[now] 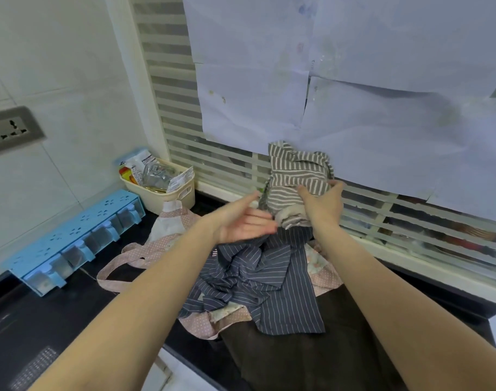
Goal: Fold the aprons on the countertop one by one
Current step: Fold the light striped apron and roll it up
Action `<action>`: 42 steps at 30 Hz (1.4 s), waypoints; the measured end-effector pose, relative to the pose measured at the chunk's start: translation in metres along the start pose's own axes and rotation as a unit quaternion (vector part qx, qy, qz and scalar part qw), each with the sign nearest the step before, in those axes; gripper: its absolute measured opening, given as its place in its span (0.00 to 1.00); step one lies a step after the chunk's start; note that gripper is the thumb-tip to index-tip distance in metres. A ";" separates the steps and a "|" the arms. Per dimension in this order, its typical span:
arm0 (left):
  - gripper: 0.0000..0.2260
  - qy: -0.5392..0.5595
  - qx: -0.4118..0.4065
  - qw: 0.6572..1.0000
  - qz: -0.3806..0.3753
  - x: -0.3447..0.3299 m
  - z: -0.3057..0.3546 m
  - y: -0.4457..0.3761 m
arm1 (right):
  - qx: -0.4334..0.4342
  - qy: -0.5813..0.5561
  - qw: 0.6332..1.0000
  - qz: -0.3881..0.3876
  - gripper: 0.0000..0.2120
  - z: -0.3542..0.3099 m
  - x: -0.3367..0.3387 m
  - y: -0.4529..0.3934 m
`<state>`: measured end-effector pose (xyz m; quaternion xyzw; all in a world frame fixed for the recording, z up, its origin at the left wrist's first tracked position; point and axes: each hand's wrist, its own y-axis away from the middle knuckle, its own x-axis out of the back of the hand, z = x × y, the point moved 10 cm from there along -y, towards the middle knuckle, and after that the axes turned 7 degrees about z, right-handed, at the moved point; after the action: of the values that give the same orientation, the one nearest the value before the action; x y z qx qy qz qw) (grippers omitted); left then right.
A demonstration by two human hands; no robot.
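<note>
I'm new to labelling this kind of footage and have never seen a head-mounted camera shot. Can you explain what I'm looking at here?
There is one picture, taken by a wide-angle camera worn on a person's head, looking down at their own two bare arms. No machine is involved. The right hand grips a bundled grey apron with white stripes near the window blind. The left hand is open, palm up, beside it. On the black countertop lie a crumpled navy pinstriped apron over a pink dotted apron. At the left stand a light blue spice rack and a cream basket of packets.
</note>
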<state>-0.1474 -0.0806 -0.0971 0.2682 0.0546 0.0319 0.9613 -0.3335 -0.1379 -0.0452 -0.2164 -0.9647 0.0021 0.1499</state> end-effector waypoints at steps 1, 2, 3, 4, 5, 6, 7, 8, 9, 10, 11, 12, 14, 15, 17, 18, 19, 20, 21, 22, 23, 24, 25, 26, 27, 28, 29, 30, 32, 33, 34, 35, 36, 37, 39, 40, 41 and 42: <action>0.30 -0.023 0.021 0.998 -0.048 -0.018 -0.004 0.002 | -0.001 -0.021 1.000 -0.008 0.28 -0.002 -0.004 0.004; 0.34 -0.033 0.034 0.996 -0.074 -0.029 -0.006 0.002 | -0.003 -0.043 0.999 -0.022 0.28 -0.003 -0.009 0.007; 0.35 -0.020 0.037 0.996 -0.079 -0.035 -0.005 0.000 | -0.004 -0.068 0.997 -0.041 0.27 -0.004 -0.014 0.012; 0.34 0.017 0.028 0.997 -0.063 -0.035 -0.001 -0.005 | -0.007 -0.097 0.993 -0.060 0.27 -0.003 -0.019 0.015; 0.32 0.060 0.012 0.997 -0.038 -0.031 0.004 -0.010 | -0.017 -0.138 0.987 -0.075 0.27 -0.002 -0.021 0.019; 0.29 0.102 -0.004 0.995 -0.016 -0.029 0.007 -0.014 | -0.037 -0.187 0.977 -0.091 0.27 0.001 -0.023 0.020; 0.25 0.141 -0.020 0.990 -0.002 -0.026 0.010 -0.016 | -0.064 -0.243 0.961 -0.119 0.27 0.004 -0.027 0.023; 0.21 0.167 -0.033 0.985 0.006 -0.025 0.012 -0.018 | -0.094 -0.287 0.941 -0.155 0.28 0.009 -0.033 0.026; 0.18 0.175 -0.044 0.983 0.014 -0.023 0.012 -0.018 | -0.124 -0.301 0.924 -0.199 0.28 0.016 -0.039 0.030; 0.17 0.171 -0.060 0.983 0.025 -0.020 0.014 -0.018 | -0.151 -0.270 0.918 -0.248 0.28 0.023 -0.045 0.034; 0.19 0.155 -0.084 0.983 0.047 -0.013 0.015 -0.015 | -0.172 -0.181 0.920 -0.302 0.27 0.031 -0.046 0.041; 0.22 0.116 -0.113 0.983 0.082 -0.002 0.019 -0.012 | -0.184 -0.053 0.916 -0.352 0.25 0.041 -0.043 0.047; 0.26 -0.026 -0.180 0.970 0.164 0.023 0.033 -0.003 | -0.147 0.135 0.909 -0.365 0.20 0.047 -0.028 0.039; 0.28 -0.111 -0.205 0.953 0.194 0.032 0.040 0.001 | -0.100 0.164 0.926 -0.325 0.17 0.036 -0.020 0.027; 0.32 -0.250 -0.231 0.917 0.207 0.040 0.048 0.002 | 0.056 0.168 0.961 -0.214 0.15 -0.010 -0.012 0.005; 0.33 -0.297 -0.237 0.904 0.196 0.039 0.050 0.002 | 0.145 0.168 0.953 -0.205 0.14 -0.036 -0.018 0.010; 0.33 -0.329 -0.243 0.895 0.177 0.036 0.051 0.001 | 0.212 0.179 0.932 -0.233 0.15 -0.054 -0.031 0.023; 0.33 -0.352 -0.248 0.889 0.155 0.031 0.050 0.001 | 0.254 0.206 0.905 -0.271 0.17 -0.060 -0.047 0.036; 0.32 -0.372 -0.254 0.883 0.132 0.025 0.048 0.001 | 0.274 0.237 0.883 -0.298 0.19 -0.060 -0.061 0.045; 0.32 -0.395 -0.263 0.873 0.109 0.020 0.047 0.002 | 0.276 0.255 0.873 -0.311 0.20 -0.056 -0.070 0.047; 0.31 -0.420 -0.274 0.860 0.090 0.015 0.048 0.003 | 0.267 0.254 0.875 -0.315 0.21 -0.054 -0.075 0.046; 0.31 -0.445 -0.286 0.846 0.072 0.012 0.047 0.003 | 0.246 0.240 0.885 -0.315 0.21 -0.052 -0.076 0.042; 0.31 -0.468 -0.294 0.832 0.057 0.009 0.045 0.004 | 0.218 0.217 0.899 -0.312 0.21 -0.052 -0.074 0.037; 0.31 -0.486 -0.299 0.820 0.048 0.009 0.044 0.005 | 0.178 0.188 0.915 -0.308 0.20 -0.051 -0.071 0.030; 0.31 -0.497 -0.301 0.813 0.046 0.011 0.044 0.006 | 0.127 0.153 0.932 -0.303 0.18 -0.049 -0.067 0.022; 0.31 -0.496 -0.304 0.812 0.049 0.015 0.046 0.006 | 0.070 0.120 0.946 -0.294 0.15 -0.044 -0.061 0.014; 0.32 -0.492 -0.305 0.813 0.056 0.019 0.049 0.007 | 0.028 0.100 0.953 -0.285 0.12 -0.039 -0.056 0.007; 0.32 -0.491 -0.308 0.812 0.064 0.023 0.054 0.008 | 0.004 0.100 0.955 -0.280 0.09 -0.035 -0.051 0.002; 0.33 -0.494 -0.308 0.810 0.069 0.028 0.060 0.008 | -0.034 0.114 0.950 -0.287 0.06 -0.023 -0.047 -0.003; 0.33 -0.487 -0.307 0.815 0.067 0.028 0.063 0.007 | -0.062 0.112 0.947 -0.296 0.04 -0.016 -0.045 -0.003; 0.32 -0.473 -0.307 0.823 0.068 0.029 0.065 0.006 | -0.094 0.099 0.942 -0.305 0.03 -0.010 -0.045 0.000; 0.32 -0.455 -0.304 0.834 0.068 0.030 0.066 0.006 | -0.117 0.082 0.940 -0.311 0.03 -0.005 -0.044 0.001; 0.31 -0.432 -0.301 0.847 0.074 0.031 0.067 0.006 | -0.127 0.066 0.938 -0.317 0.02 -0.004 -0.043 0.002; 0.30 -0.405 -0.294 0.862 0.076 0.034 0.068 0.006 | -0.124 0.059 0.936 -0.323 0.01 -0.005 -0.042 0.001; 0.28 -0.327 -0.265 0.906 0.047 0.036 0.063 0.006 | -0.095 0.061 0.935 -0.336 0.03 -0.007 -0.037 -0.003; 0.27 -0.279 -0.243 0.929 0.028 0.039 0.059 0.006 | -0.072 0.061 0.933 -0.348 0.04 -0.011 -0.037 -0.003; 0.26 -0.234 -0.223 0.946 0.011 0.039 0.055 0.007 | -0.049 0.062 0.929 -0.363 0.05 -0.014 -0.035 -0.003; 0.25 -0.194 -0.204 0.960 0.005 0.043 0.051 0.007 | -0.033 0.063 0.921 -0.383 0.07 -0.015 -0.036 -0.001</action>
<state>-0.0988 -0.0962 -0.0540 0.0677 -0.1417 -0.0053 0.9876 -0.2985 -0.1550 -0.0409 0.1650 -0.9620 -0.1007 0.1929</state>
